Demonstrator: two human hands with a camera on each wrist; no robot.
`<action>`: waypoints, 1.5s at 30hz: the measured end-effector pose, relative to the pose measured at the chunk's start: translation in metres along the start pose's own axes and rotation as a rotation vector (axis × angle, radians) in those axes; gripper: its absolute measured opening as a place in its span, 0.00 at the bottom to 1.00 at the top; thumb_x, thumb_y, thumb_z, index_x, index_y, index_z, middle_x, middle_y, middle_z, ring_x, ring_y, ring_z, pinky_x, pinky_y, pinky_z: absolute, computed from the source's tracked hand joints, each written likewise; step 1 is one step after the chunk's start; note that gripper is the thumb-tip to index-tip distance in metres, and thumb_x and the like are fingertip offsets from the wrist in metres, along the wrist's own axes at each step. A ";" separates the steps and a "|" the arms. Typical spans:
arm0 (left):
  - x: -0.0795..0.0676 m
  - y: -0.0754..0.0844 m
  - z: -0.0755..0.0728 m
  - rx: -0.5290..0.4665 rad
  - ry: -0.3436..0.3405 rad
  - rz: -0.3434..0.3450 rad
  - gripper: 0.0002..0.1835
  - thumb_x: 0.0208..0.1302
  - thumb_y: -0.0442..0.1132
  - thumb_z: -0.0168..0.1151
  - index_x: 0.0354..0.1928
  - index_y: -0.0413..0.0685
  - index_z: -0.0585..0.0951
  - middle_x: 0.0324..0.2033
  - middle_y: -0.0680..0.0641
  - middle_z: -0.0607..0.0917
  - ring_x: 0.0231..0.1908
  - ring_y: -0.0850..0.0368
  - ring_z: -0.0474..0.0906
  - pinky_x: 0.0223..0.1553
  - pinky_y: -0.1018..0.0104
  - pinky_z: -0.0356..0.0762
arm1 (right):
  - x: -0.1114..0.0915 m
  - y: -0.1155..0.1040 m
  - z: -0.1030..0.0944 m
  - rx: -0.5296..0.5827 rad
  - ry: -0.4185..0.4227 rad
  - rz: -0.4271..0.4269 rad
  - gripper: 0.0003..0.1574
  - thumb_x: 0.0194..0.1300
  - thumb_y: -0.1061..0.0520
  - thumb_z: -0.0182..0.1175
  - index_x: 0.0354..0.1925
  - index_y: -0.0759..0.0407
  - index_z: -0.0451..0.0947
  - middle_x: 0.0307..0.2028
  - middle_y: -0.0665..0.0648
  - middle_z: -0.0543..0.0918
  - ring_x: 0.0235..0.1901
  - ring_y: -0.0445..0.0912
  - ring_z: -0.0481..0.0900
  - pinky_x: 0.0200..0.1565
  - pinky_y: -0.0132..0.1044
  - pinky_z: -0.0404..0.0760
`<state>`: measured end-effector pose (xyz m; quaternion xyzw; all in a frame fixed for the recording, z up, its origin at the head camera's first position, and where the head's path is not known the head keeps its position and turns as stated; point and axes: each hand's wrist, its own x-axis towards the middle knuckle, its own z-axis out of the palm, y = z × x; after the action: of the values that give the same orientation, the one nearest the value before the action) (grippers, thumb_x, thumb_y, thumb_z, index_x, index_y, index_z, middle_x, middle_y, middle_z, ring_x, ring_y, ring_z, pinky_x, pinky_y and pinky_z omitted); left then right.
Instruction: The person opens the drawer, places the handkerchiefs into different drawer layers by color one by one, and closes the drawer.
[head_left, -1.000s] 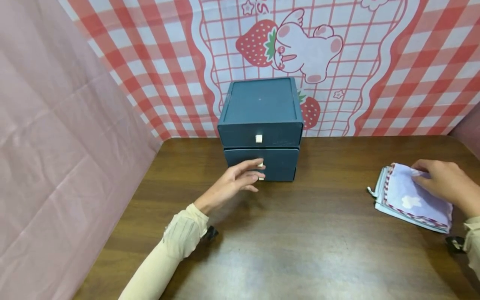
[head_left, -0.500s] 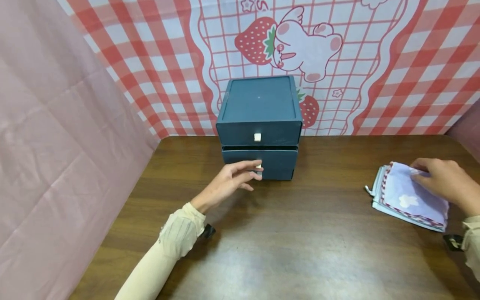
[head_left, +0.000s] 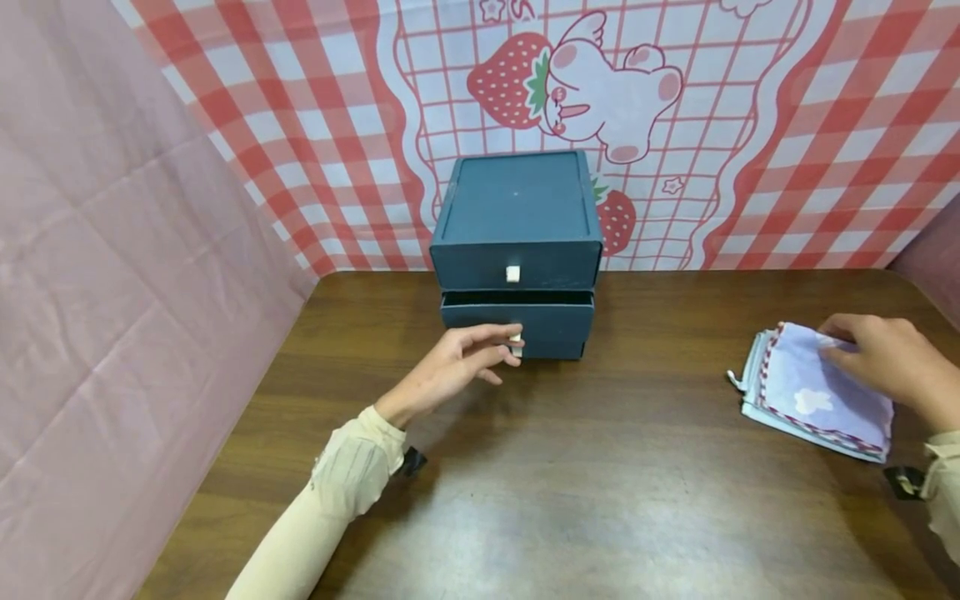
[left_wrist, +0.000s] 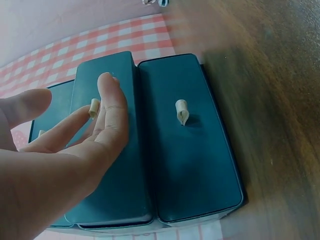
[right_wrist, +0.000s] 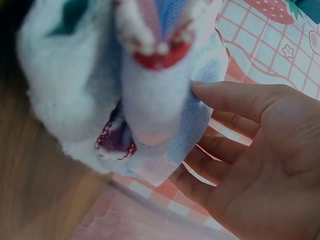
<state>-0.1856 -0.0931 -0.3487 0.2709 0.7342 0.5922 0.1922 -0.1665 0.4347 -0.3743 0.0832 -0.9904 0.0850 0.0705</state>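
Note:
A dark teal drawer unit stands at the back of the table. Its middle drawer is slid partway out, with a dark gap above its front. My left hand has its fingers at that drawer's pale knob; the thumb stands apart in the left wrist view. On the right, my right hand pinches the folded towels between thumb and fingers. The top towel is lavender with a white bunny-shaped patch and a red-and-white edge; light blue cloth with a hanging loop lies beneath.
The top drawer's knob and the bottom drawer's knob are both visible. Behind the unit hangs a red-checked cloth; a pink cloth covers the left side. The wooden table extends in front.
The middle drawer has slid toward me, widening the gap above its front, and my left hand has come back slightly with it. The right hand stays on the towels.

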 end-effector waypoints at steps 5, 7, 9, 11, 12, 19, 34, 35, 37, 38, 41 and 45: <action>-0.004 0.004 0.000 0.026 -0.004 -0.015 0.23 0.77 0.38 0.51 0.70 0.41 0.70 0.62 0.36 0.77 0.55 0.47 0.79 0.49 0.55 0.83 | 0.001 -0.001 0.001 0.002 0.006 -0.016 0.12 0.53 0.67 0.67 0.37 0.74 0.80 0.27 0.66 0.82 0.26 0.58 0.78 0.33 0.63 0.74; -0.005 0.005 0.000 0.038 -0.006 -0.021 0.23 0.77 0.38 0.51 0.70 0.40 0.70 0.61 0.36 0.77 0.55 0.47 0.80 0.49 0.56 0.83 | 0.002 -0.001 0.002 0.002 0.008 -0.022 0.12 0.54 0.67 0.67 0.37 0.74 0.80 0.27 0.66 0.82 0.26 0.57 0.78 0.33 0.63 0.74; -0.005 0.006 0.000 0.047 -0.009 -0.025 0.23 0.77 0.38 0.52 0.70 0.39 0.70 0.61 0.35 0.78 0.55 0.47 0.80 0.48 0.57 0.83 | 0.002 -0.001 0.002 -0.003 0.002 -0.016 0.12 0.54 0.67 0.67 0.37 0.74 0.79 0.26 0.66 0.82 0.26 0.57 0.78 0.33 0.62 0.74; -0.006 0.007 0.001 0.058 -0.016 -0.022 0.23 0.76 0.37 0.53 0.69 0.38 0.70 0.61 0.36 0.78 0.54 0.46 0.80 0.47 0.57 0.84 | 0.001 0.000 0.001 -0.011 0.003 -0.012 0.12 0.54 0.67 0.67 0.36 0.74 0.79 0.26 0.66 0.82 0.25 0.56 0.78 0.33 0.62 0.74; -0.006 0.007 0.001 0.060 -0.019 -0.020 0.23 0.76 0.36 0.53 0.69 0.38 0.70 0.60 0.37 0.79 0.54 0.47 0.81 0.47 0.57 0.84 | 0.001 0.000 0.000 -0.015 0.007 -0.010 0.12 0.53 0.67 0.67 0.36 0.74 0.79 0.26 0.66 0.81 0.25 0.57 0.78 0.32 0.62 0.75; -0.017 0.009 0.004 0.087 -0.003 -0.025 0.23 0.76 0.38 0.54 0.69 0.41 0.72 0.57 0.43 0.81 0.53 0.47 0.81 0.47 0.56 0.84 | 0.004 -0.001 -0.003 -0.011 0.031 -0.046 0.11 0.53 0.67 0.69 0.35 0.72 0.80 0.24 0.61 0.82 0.24 0.51 0.76 0.30 0.56 0.75; -0.039 0.005 0.022 0.067 0.051 0.028 0.22 0.76 0.36 0.53 0.69 0.43 0.73 0.58 0.43 0.81 0.52 0.45 0.81 0.44 0.55 0.84 | -0.001 -0.002 -0.007 -0.006 0.012 -0.032 0.10 0.55 0.65 0.69 0.36 0.70 0.81 0.26 0.61 0.83 0.26 0.52 0.77 0.31 0.55 0.75; -0.040 0.005 0.023 0.066 0.052 0.025 0.22 0.76 0.36 0.54 0.69 0.44 0.73 0.58 0.44 0.81 0.52 0.45 0.81 0.43 0.55 0.84 | -0.001 -0.003 -0.006 -0.007 0.009 -0.032 0.10 0.55 0.65 0.69 0.36 0.70 0.81 0.26 0.61 0.83 0.26 0.52 0.77 0.31 0.56 0.75; -0.043 0.004 0.024 0.064 0.054 0.025 0.22 0.76 0.37 0.54 0.69 0.44 0.73 0.58 0.44 0.81 0.52 0.45 0.81 0.43 0.56 0.84 | -0.001 -0.005 -0.007 -0.008 0.012 -0.037 0.10 0.55 0.65 0.69 0.36 0.70 0.81 0.26 0.62 0.83 0.26 0.53 0.78 0.32 0.57 0.75; -0.043 0.004 0.024 0.061 0.054 0.027 0.22 0.76 0.37 0.54 0.69 0.44 0.72 0.58 0.44 0.81 0.52 0.45 0.81 0.43 0.56 0.84 | -0.002 -0.006 -0.008 -0.013 0.019 -0.042 0.10 0.54 0.65 0.69 0.36 0.70 0.81 0.26 0.61 0.83 0.26 0.53 0.78 0.31 0.57 0.75; -0.046 0.003 0.026 0.043 0.052 0.036 0.22 0.76 0.37 0.53 0.69 0.44 0.72 0.58 0.45 0.81 0.52 0.44 0.81 0.44 0.55 0.84 | -0.002 -0.008 -0.010 -0.019 0.038 -0.048 0.10 0.52 0.66 0.69 0.35 0.70 0.81 0.26 0.63 0.83 0.26 0.55 0.79 0.31 0.58 0.74; -0.051 0.001 0.030 0.029 0.052 0.052 0.22 0.76 0.36 0.53 0.69 0.43 0.72 0.58 0.44 0.81 0.51 0.44 0.81 0.43 0.55 0.84 | -0.002 -0.010 -0.013 -0.026 0.046 -0.055 0.10 0.52 0.66 0.69 0.34 0.70 0.81 0.26 0.64 0.83 0.27 0.58 0.79 0.32 0.60 0.74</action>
<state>-0.1273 -0.1018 -0.3561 0.2769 0.7402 0.5931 0.1536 -0.1608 0.4279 -0.3603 0.1075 -0.9869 0.0719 0.0965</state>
